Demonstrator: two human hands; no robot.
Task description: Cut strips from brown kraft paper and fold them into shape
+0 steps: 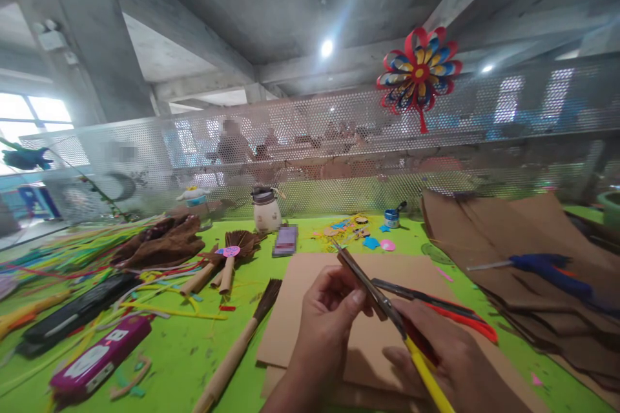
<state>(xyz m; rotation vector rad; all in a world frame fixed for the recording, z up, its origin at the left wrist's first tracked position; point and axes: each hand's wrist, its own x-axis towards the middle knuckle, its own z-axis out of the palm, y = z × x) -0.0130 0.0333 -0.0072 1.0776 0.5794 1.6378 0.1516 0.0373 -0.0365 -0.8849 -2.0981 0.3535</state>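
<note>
Between the fingers of my left hand (329, 319) is a narrow brown paper strip (363, 285), pinched near its middle. My right hand (436, 342) is closed on yellow-handled scissors (423, 368), whose blades lie along the strip and point up and away. Both hands are over brown cardboard sheets (285, 310). Behind the right hand, a second pair of scissors with red and black handles (465, 313) rests on the cardboard. Left of the sheets lies a rolled paper stick with a dark fringed end (237, 342).
On the green table (179, 342) at left are a purple case (104, 355), a black tool (77, 313), colored strips and fringed brown pieces (242, 245). A jar (266, 213) and phone (285, 240) stand farther back. Brown paper (489, 239) and a blue glue gun (552, 271) are at right.
</note>
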